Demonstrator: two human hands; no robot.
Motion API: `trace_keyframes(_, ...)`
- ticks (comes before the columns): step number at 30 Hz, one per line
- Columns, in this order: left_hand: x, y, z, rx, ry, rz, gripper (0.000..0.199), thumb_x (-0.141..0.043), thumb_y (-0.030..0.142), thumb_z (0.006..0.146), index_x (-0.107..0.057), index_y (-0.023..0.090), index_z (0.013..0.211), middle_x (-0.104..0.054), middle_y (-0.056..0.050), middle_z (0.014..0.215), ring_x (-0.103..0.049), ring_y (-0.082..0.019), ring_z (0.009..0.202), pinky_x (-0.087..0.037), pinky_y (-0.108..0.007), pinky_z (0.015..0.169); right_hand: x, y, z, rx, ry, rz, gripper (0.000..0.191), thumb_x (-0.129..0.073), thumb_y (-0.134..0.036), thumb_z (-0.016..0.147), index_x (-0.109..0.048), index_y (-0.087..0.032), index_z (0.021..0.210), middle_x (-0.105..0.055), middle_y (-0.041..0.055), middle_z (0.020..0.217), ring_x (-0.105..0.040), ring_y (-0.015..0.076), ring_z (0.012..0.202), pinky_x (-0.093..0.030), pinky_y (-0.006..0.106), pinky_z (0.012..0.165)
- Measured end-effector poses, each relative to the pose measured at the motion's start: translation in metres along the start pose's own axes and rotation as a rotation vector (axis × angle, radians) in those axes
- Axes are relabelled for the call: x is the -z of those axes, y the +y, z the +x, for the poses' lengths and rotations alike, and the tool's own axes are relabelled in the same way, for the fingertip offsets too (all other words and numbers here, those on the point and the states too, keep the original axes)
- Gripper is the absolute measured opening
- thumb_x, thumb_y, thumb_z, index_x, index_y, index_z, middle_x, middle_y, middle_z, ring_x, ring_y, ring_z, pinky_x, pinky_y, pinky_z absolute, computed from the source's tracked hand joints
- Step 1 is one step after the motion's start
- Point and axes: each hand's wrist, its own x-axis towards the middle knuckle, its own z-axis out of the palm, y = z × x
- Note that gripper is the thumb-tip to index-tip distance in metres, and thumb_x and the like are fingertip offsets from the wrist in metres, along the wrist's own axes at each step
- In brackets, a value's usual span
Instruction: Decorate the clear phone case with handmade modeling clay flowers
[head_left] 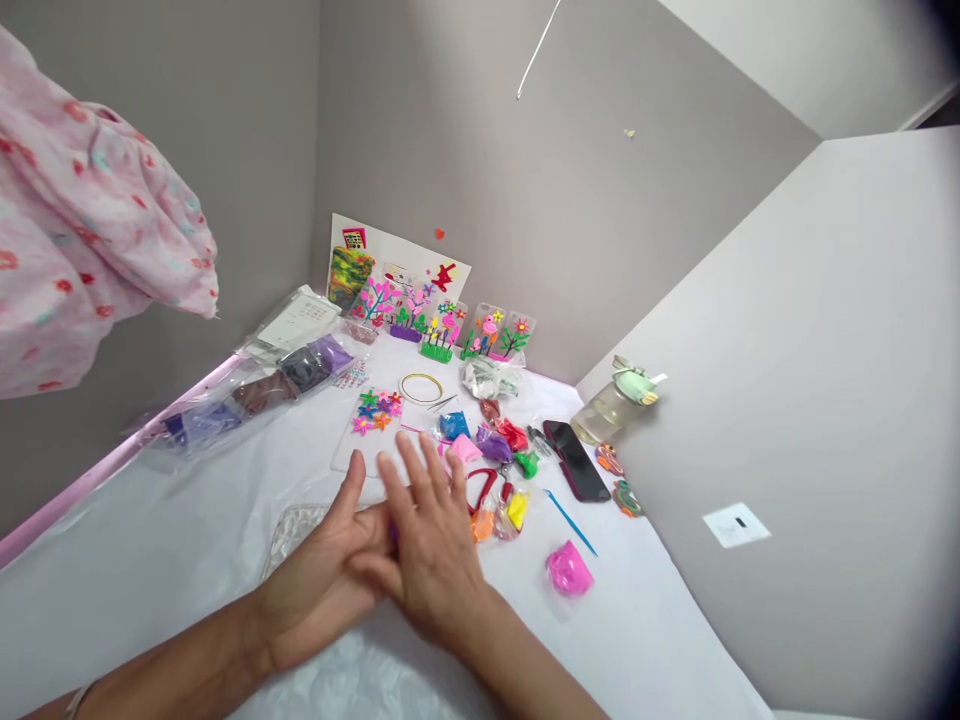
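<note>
A small purple piece [392, 532] shows at lower center, pressed between the upturned left hand [326, 572] and the overlapping right hand [439, 562], both unclenched with fingers extended, above a white surface [652, 630] near colorful packets [493, 443].

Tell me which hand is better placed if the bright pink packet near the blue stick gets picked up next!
Probably the right hand: it's closer to the bright pink packet and lies over the left palm. The left hand is farther across.
</note>
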Motion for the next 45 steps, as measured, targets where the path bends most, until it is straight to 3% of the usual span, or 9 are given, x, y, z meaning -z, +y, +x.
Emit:
trace_keyframes(5, 0.005, 0.011, -0.002, 0.024, 0.094, -0.114, 0.066, -0.045, 0.07, 0.104, -0.067, 0.021, 0.143, -0.068, -0.012, 0.145, -0.064, -0.024, 0.132, -0.055, -0.03, 0.1, 0.012, 0.029, 0.0, -0.056, -0.012, 0.141, 0.058, -0.053, -0.058, 0.106, -0.057, -0.018, 0.148, -0.062, 0.0179, 0.151, -0.048, 0.0334, 0.149, -0.025, 0.066, 0.128)
trace_keyframes(11, 0.021, 0.017, -0.011, -0.048, 0.324, 0.144, 0.023, -0.079, 0.038, 0.095, -0.081, 0.023, 0.113, -0.076, -0.007, 0.125, -0.07, -0.024, 0.119, -0.056, -0.033, 0.103, 0.022, 0.028, -0.001, -0.359, 0.034, 0.688, 0.057, -0.039, -0.064, 0.109, -0.064, -0.027, 0.144, -0.068, 0.0109, 0.145, -0.062, 0.0249, 0.136, -0.05, 0.044, 0.116)
trace_keyframes(17, 0.015, 0.011, -0.008, 0.014, 0.303, 0.364, 0.037, -0.083, 0.045, 0.09, -0.077, 0.024, 0.119, -0.073, -0.007, 0.122, -0.069, -0.022, 0.106, -0.058, -0.032, 0.092, 0.031, 0.022, 0.001, -0.348, -0.056, 0.922, 0.063, -0.04, -0.068, 0.107, -0.059, -0.028, 0.151, -0.062, 0.0097, 0.155, -0.055, 0.0257, 0.146, -0.044, 0.045, 0.122)
trace_keyframes(21, 0.014, 0.01, -0.007, -0.014, 0.356, 0.436, 0.026, -0.084, 0.044, 0.086, -0.075, 0.021, 0.096, -0.072, -0.003, 0.101, -0.068, -0.018, 0.093, -0.057, -0.028, 0.086, 0.026, 0.021, 0.003, -0.388, -0.028, 0.968, 0.054, -0.055, -0.062, 0.104, -0.066, -0.027, 0.143, -0.068, 0.0107, 0.145, -0.064, 0.025, 0.135, -0.05, 0.041, 0.115)
trace_keyframes(27, 0.02, 0.01, -0.011, -0.227, 0.471, 0.865, 0.02, -0.069, 0.045, 0.096, -0.069, 0.024, 0.094, -0.07, 0.0, 0.088, -0.069, -0.021, 0.087, -0.056, -0.031, 0.084, 0.02, 0.022, 0.006, -0.641, 0.046, 1.097, 0.02, -0.081, -0.038, 0.088, -0.076, -0.021, 0.098, -0.077, 0.0044, 0.092, -0.072, 0.0194, 0.085, -0.058, 0.031, 0.08)
trace_keyframes(31, 0.024, 0.006, -0.012, -0.358, 0.508, 1.148, 0.013, -0.063, 0.038, 0.099, -0.07, 0.027, 0.103, -0.074, -0.001, 0.102, -0.073, -0.022, 0.097, -0.057, -0.031, 0.09, 0.02, 0.02, 0.006, -0.708, 0.041, 1.153, 0.017, -0.082, -0.035, 0.084, -0.074, -0.02, 0.09, -0.074, 0.0022, 0.085, -0.067, 0.0169, 0.077, -0.053, 0.029, 0.072)
trace_keyframes(35, 0.03, 0.006, -0.013, -0.512, 0.427, 1.403, 0.011, -0.06, 0.025, 0.099, -0.07, 0.027, 0.103, -0.072, -0.001, 0.095, -0.072, -0.02, 0.092, -0.055, -0.028, 0.085, 0.022, 0.019, 0.008, -0.746, 0.015, 1.196, 0.019, -0.083, -0.035, 0.083, -0.073, -0.02, 0.088, -0.07, 0.0002, 0.078, -0.061, 0.0147, 0.071, -0.048, 0.027, 0.067)
trace_keyframes(42, 0.03, 0.005, -0.011, -0.609, 0.4, 1.592, 0.012, -0.058, 0.017, 0.092, -0.067, 0.025, 0.09, -0.068, 0.001, 0.081, -0.066, -0.016, 0.071, -0.048, -0.025, 0.067, 0.026, 0.022, 0.012, -0.824, -0.157, 1.372, 0.03, -0.087, -0.042, 0.078, -0.068, -0.019, 0.08, -0.065, -0.0036, 0.065, -0.054, 0.0101, 0.056, -0.044, 0.024, 0.057)
trace_keyframes(45, 0.029, 0.017, -0.011, -0.591, 0.555, 1.487, 0.007, -0.062, 0.024, 0.09, -0.065, 0.025, 0.084, -0.066, 0.002, 0.079, -0.066, -0.017, 0.072, -0.052, -0.026, 0.072, 0.035, 0.019, 0.011, -0.758, -0.376, 1.509, 0.037, -0.091, -0.048, 0.075, -0.068, -0.019, 0.079, -0.066, -0.0036, 0.067, -0.055, 0.009, 0.055, -0.046, 0.023, 0.057)
